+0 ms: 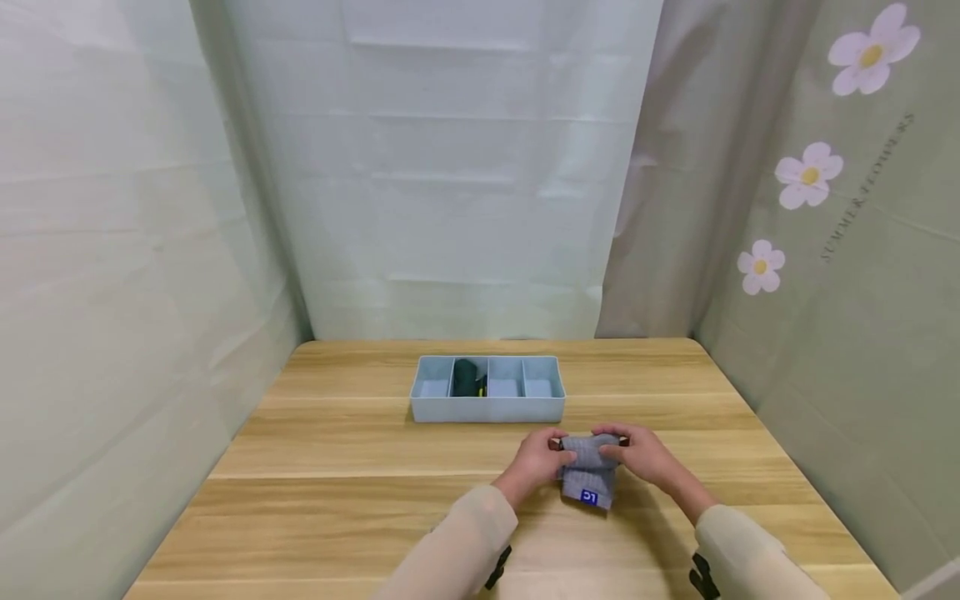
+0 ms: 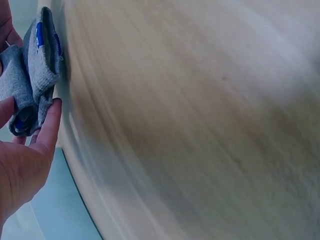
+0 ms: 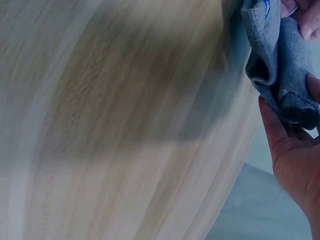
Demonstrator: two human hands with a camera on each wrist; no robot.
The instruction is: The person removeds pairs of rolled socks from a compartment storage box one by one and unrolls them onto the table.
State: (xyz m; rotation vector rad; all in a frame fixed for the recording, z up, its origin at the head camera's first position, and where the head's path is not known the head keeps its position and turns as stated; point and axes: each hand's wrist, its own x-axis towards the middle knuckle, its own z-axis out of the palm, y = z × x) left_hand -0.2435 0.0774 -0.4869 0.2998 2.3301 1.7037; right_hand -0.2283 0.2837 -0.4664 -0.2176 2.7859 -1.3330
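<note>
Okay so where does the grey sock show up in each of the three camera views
Head: grey sock low and right of centre, held between both hands, in front of the blue tray.
Left wrist: top left corner, by the left hand's fingers.
Right wrist: top right corner, above the right hand's palm.
Shared landmark: the wooden table, which fills most of both wrist views.

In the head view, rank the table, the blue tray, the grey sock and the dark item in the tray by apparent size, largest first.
1. Table
2. Tray
3. Sock, though it lies nearer the camera
4. Dark item
</note>
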